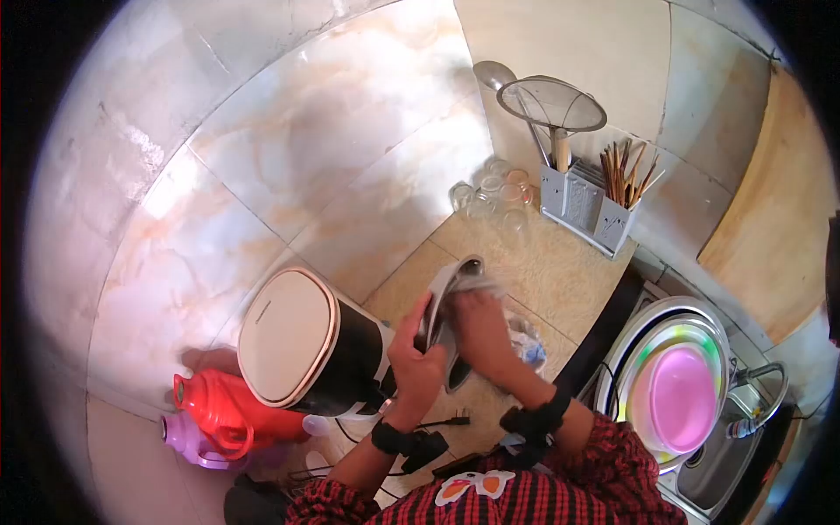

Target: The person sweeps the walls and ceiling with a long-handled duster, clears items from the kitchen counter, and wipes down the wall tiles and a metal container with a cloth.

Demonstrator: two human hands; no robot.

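Tilted up on its side above the counter is a round metal bowl (428,322), its inside facing my right hand. My left hand (415,354) grips its near left rim, with the thumb over the edge. Inside the bowl's mouth is my right hand (475,319), its fingers smeared by motion. A pale blur that looks like a cloth (479,284) shows at those fingers, pressed near the rim. Part of the bowl is hidden behind my right hand. Just right of that hand lies a clear plastic bag (528,343) with something blue and white in it.
Left stands a black-and-cream rice cooker (289,337), beside red (232,407) and purple (188,442) flasks. Glass cups (494,192) and a utensil holder (582,206) stand behind. Stacked basins (678,394) rest by the sink (713,464). A plug (457,421) and cords lie in front.
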